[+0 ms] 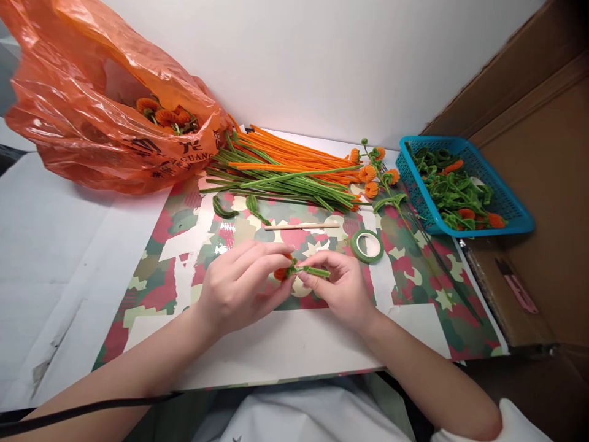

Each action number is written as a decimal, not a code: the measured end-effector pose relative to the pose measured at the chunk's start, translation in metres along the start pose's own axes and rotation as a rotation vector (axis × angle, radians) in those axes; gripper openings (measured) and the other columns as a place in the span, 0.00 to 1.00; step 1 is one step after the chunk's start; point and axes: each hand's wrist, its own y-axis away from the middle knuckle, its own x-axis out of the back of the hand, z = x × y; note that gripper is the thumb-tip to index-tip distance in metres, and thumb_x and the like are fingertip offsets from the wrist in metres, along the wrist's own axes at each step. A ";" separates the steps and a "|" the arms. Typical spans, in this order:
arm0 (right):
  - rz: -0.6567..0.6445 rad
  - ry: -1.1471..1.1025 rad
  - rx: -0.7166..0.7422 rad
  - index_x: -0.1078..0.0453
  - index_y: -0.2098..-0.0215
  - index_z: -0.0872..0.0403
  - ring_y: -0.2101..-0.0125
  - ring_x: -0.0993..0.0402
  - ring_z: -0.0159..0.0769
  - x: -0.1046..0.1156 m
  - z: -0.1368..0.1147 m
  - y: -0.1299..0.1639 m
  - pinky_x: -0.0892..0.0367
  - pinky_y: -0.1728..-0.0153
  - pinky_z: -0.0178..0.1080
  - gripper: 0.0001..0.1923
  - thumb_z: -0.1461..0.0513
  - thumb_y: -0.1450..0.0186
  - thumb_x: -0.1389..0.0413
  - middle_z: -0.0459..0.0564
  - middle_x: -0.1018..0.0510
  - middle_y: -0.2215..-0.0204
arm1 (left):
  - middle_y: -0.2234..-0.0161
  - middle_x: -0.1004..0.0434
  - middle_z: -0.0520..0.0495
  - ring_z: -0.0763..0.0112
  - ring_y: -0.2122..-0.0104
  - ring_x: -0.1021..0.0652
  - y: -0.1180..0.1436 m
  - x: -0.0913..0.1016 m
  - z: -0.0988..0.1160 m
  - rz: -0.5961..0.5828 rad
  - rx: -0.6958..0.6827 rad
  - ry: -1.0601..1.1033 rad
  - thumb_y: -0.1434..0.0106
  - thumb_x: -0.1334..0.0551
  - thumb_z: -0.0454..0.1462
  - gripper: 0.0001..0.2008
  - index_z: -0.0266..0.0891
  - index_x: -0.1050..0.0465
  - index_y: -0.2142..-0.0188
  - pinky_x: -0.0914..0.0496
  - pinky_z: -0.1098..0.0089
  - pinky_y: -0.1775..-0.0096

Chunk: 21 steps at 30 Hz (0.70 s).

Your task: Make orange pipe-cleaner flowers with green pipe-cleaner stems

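Note:
Between my hands, above the patterned mat, is a small orange pipe-cleaner pumpkin (280, 274) with a green top and green stem. My left hand (243, 282) is closed round the orange part, its fingers covering much of it. With thumb and fingertips, my right hand (343, 285) pinches the green pipe-cleaner stem (316, 271). Just beyond the hands lies a thin wooden stick (302, 226). A roll of green tape (367, 245) rests to the right of it. Two bent green pipe-cleaner pieces, a dark curl (223, 209) and a leaf shape (256, 210), lie behind my left hand.
Orange and green pipe cleaners (294, 169) are heaped at the back. At left stands an orange plastic bag (115, 110) holding pumpkin pieces. A blue basket (469, 232) of green pieces sits at right, near a pumpkin spray (370, 175), cardboard (538, 153) and a pink cutter (519, 288).

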 end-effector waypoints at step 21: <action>0.030 0.117 0.101 0.23 0.68 0.52 0.71 0.28 0.33 0.000 0.001 0.002 0.32 0.68 0.37 0.04 0.60 0.41 0.37 0.47 0.20 0.71 | 0.66 0.18 0.45 0.69 0.68 0.18 -0.002 -0.001 0.012 -0.142 0.609 0.559 0.38 0.40 0.32 0.05 0.36 0.25 0.64 0.23 0.72 0.69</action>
